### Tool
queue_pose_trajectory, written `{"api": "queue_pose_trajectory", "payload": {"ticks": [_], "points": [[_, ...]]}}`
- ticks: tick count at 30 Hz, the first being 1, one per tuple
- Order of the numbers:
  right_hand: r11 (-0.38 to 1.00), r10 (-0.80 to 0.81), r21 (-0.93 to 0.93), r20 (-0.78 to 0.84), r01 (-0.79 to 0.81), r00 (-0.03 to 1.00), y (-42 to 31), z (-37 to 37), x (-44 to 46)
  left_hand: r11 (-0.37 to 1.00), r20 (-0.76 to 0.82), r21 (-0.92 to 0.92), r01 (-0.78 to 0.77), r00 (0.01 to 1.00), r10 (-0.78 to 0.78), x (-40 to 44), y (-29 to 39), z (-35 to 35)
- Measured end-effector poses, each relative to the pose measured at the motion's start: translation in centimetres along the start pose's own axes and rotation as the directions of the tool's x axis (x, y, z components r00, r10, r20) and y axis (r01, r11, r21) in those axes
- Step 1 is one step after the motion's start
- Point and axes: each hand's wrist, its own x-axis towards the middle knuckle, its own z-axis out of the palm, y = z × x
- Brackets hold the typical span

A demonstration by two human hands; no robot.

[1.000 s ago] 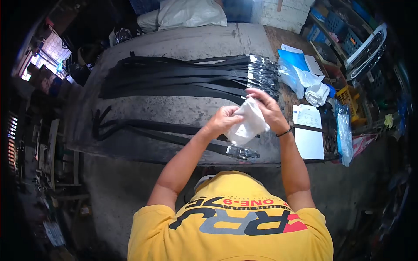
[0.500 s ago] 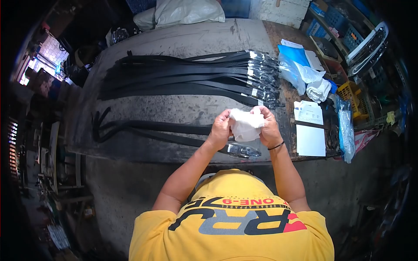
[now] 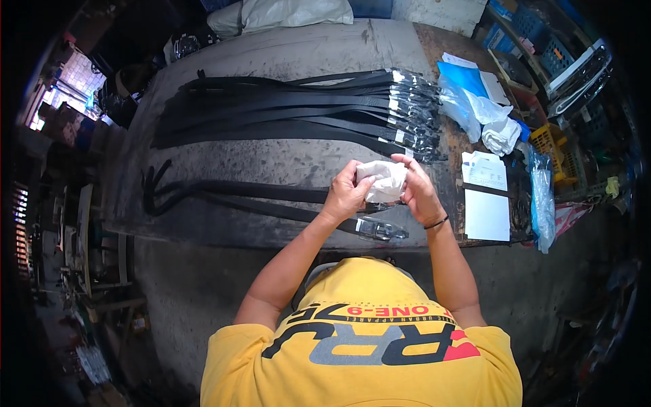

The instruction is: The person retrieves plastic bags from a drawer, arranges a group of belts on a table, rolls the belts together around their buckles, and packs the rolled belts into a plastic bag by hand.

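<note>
A crumpled white cloth (image 3: 384, 182) is held up between both hands over the near part of the table. My left hand (image 3: 347, 192) pinches its left side, thumb on top. My right hand (image 3: 422, 192) is at its right edge, fingers curved round it. Below the hands lies a black strap with a plastic-wrapped buckle (image 3: 381, 230), looped at its left end. Beyond them a row of black straps (image 3: 271, 112) is spread out, with plastic-wrapped buckles (image 3: 415, 112) at the right end.
On the table's (image 3: 271, 159) right side are a blue and clear plastic bag (image 3: 461, 91), a bundled white cloth (image 3: 502, 137), white papers (image 3: 487, 216) and a long plastic packet (image 3: 541, 203). A yellow basket (image 3: 553, 150) stands at the right, and white sacks (image 3: 295, 15) lie at the back.
The cloth, earlier hanging loose and then stretched between both hands, is now bunched smaller. My left hand's thumb has moved over it, and my right hand has turned beside it.
</note>
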Motion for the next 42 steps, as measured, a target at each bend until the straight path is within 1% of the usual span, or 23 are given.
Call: {"api": "queue_pose_trajectory", "payload": {"ticks": [2, 3, 4, 7, 9, 14, 16, 17, 20, 22, 24, 25, 27, 29, 30, 32, 34, 35, 36, 37, 40, 41, 42], "points": [[0.877, -0.016, -0.479, -0.066, -0.018, 0.998, 0.1, 0.5, -0.5, 0.996, -0.024, 0.076, -0.039, 0.999, 0.041, -0.2, -0.1, 0.1], [0.819, -0.085, -0.573, -0.089, 0.019, 0.992, 0.1, 0.7, -0.4, 0.999, -0.012, 0.019, -0.040, 0.999, 0.041, -0.1, -0.4, 0.1], [0.823, -0.075, -0.569, -0.095, 0.008, 0.993, 0.0, -0.1, -0.2, 0.999, -0.001, -0.040, -0.031, 1.000, 0.031, -0.2, -0.6, 0.2], [0.486, -0.416, -0.765, 0.224, 0.423, 0.882, -0.1, -0.6, 0.3, 0.887, 0.345, -0.411, 0.210, 0.936, -0.062, -0.6, 0.7, -1.4], [0.356, -0.403, -0.840, 0.256, 0.409, 0.878, -0.4, -0.4, 0.0, 0.720, 0.479, -0.570, 0.395, 0.872, -0.099, -0.6, 1.3, -2.2], [0.142, -0.294, -0.878, 0.403, 0.457, 0.867, -0.1, -1.0, -0.2, 0.912, 0.387, -0.182, 0.368, 0.879, -0.278, -0.3, 0.0, -1.9], [0.422, -0.127, -0.838, 0.323, 0.346, 0.938, 0.1, -1.0, -0.7, 0.963, 0.343, 0.051, 0.266, 0.901, -0.267, -0.2, -0.4, -1.8], [0.632, 0.042, -0.766, 0.182, 0.115, 0.982, -0.1, -1.4, -1.3, 0.970, 0.277, 0.139, 0.202, 0.932, -0.234, -0.3, -0.6, -1.5], [0.619, 0.072, -0.785, 0.066, 0.007, 0.995, 0.1, -1.6, -1.8, 0.928, 0.244, 0.370, -0.041, 0.968, -0.055, -0.5, -1.4, -0.8], [0.543, -0.009, -0.837, 0.072, 0.065, 0.997, 0.6, -2.0, -2.1, 0.935, 0.243, 0.352, -0.041, 0.969, -0.049, -0.9, -0.5, -0.3], [0.464, 0.042, -0.877, -0.117, -0.123, 0.992, 0.2, -1.7, -3.0, 0.926, 0.258, 0.373, -0.047, 0.964, -0.055, -1.5, 0.8, -0.2], [0.356, -0.150, -0.933, 0.002, 0.055, 0.989, 0.1, -0.7, -3.6, 0.935, 0.247, 0.333, -0.126, 0.968, 0.042, -2.1, 1.4, -0.2], [0.197, -0.267, -0.952, 0.176, 0.232, 0.948, -1.8, 3.0, -5.9, 0.876, 0.273, 0.338, -0.345, 0.926, 0.259, -4.2, 3.8, -0.4], [0.065, -0.390, -0.859, 0.446, 0.508, 0.805, -4.0, 7.1, -8.1, 0.650, 0.306, 0.278, -0.707, 0.707, 0.638, -6.4, 7.7, -0.6], [0.127, -0.405, -0.851, 0.425, 0.510, 0.809, -5.1, 9.5, -9.5, 0.639, 0.318, 0.215, -0.739, 0.672, 0.669, -7.9, 10.0, -0.9], [0.109, -0.445, -0.618, 0.670, 0.778, 0.594, -6.4, 11.6, -10.5, 0.649, 0.404, 0.053, -0.759, 0.611, 0.681, -10.1, 14.0, -2.4], [0.111, -0.412, -0.628, 0.677, 0.771, 0.610, -7.6, 13.8, -11.8, 0.533, 0.229, 0.054, -0.844, 0.530, 0.817, -11.5, 15.6, -1.3], [0.155, -0.418, -0.624, 0.662, 0.766, 0.623, -7.7, 14.6, -12.0, 0.589, -0.149, 0.198, -0.784, 0.570, 0.808, -11.6, 17.3, 2.0], [0.157, -0.415, -0.620, 0.665, 0.769, 0.621, -7.9, 15.1, -11.9, 0.666, -0.507, 0.301, -0.683, 0.477, 0.718, -11.3, 18.3, 4.9], [0.180, -0.419, -0.620, 0.654, 0.763, 0.630, -8.0, 15.5, -11.9, 0.533, 0.062, 0.108, -0.839, 0.541, 0.839, -11.3, 17.6, 0.4], [0.268, -0.387, -0.665, 0.589, 0.697, 0.710, -7.5, 15.7, -12.1, 0.517, 0.058, -0.051, -0.854, 0.514, 0.856, -10.5, 17.2, 0.0], [0.264, -0.443, -0.592, 0.627, 0.761, 0.641, -7.0, 14.9, -11.2, 0.574, 0.407, -0.229, -0.786, 0.459, 0.790, -10.4, 15.4, -3.5], [0.252, -0.497, -0.518, 0.655, 0.817, 0.569, -6.3, 14.2, -10.9, 0.590, 0.403, -0.233, -0.773, 0.475, 0.782, -9.5, 14.0, -3.7]]}}
